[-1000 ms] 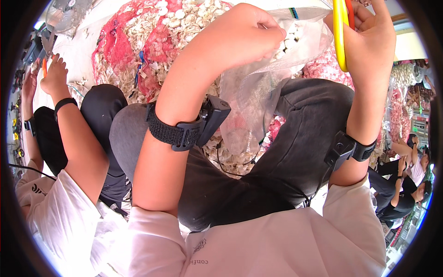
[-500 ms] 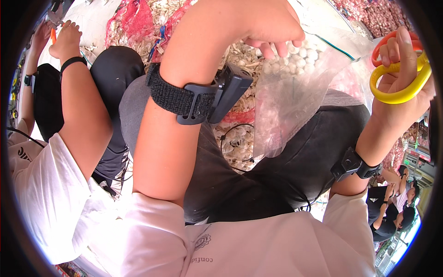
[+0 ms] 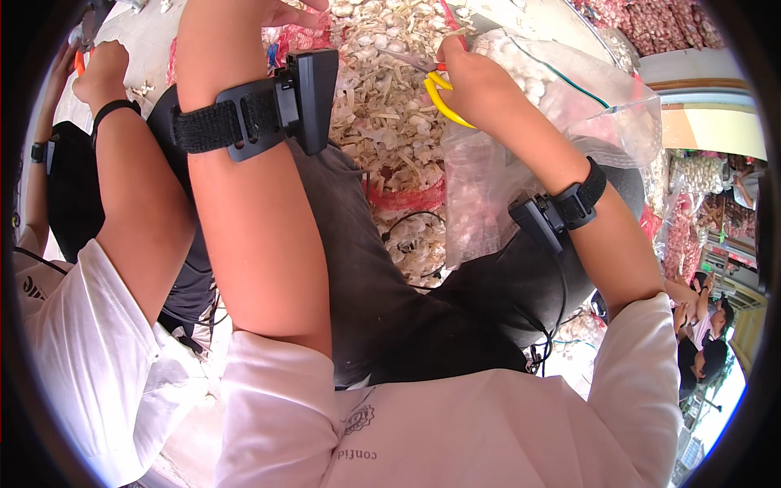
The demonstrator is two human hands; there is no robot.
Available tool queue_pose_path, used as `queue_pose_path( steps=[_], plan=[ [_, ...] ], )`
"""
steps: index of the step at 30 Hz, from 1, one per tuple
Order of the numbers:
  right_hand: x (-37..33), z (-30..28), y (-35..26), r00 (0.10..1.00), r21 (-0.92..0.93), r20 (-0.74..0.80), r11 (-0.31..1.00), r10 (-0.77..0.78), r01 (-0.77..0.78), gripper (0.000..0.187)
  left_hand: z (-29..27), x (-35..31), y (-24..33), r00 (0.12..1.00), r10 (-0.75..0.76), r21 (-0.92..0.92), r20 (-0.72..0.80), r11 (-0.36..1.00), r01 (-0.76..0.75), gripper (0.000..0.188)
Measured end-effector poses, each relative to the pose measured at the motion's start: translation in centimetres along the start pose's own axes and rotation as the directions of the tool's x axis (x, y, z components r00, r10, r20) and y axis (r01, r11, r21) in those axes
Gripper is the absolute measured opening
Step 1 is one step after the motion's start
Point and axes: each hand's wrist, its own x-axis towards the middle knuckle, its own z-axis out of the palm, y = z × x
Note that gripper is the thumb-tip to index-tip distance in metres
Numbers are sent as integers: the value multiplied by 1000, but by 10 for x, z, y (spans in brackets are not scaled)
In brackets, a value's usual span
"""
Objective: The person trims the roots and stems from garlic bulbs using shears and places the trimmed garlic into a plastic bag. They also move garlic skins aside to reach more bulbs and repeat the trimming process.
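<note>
My right hand is closed around a pair of scissors with yellow and orange-red handles. The scissors' blades point left over a heap of garlic, made up of bulbs, dry stalks and loose skins. At the top edge, my left hand is partly cut off by the picture. Its visible fingers are stretched out and apart, and nothing shows in them. A clear plastic bag lies over my right leg, beneath my right wrist. White garlic bulbs sit at its far end, partly behind my right hand.
Red netting lies under the near side of the heap. At the left, a co-worker's hand grips an orange-handled tool. A cable hangs from my right wrist device. More garlic in red nets is at the far right.
My left hand has moved left and away from the bag of white bulbs. My right hand has swung left with the scissors, from the far right to the heap's edge.
</note>
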Motion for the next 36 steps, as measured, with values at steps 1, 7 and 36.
queue_pose_path(
  steps=[1, 7, 36],
  plan=[
    [5, 3, 5, 999, -71, 34, 997, -27, 29, 36, -8, -3, -7, 998, 16, -14, -65, 1000, -17, 39],
    [48, 46, 6, 974, -595, 135, 801, 181, -66, 47, -65, -10, -68, 800, 66, -22, -596, 995, -98, 37],
    [22, 165, 39, 906, -549, 329, 835, 267, -46, 30, -6, 21, -42, 954, 67, -202, -293, 971, -130, 27]
  ],
)
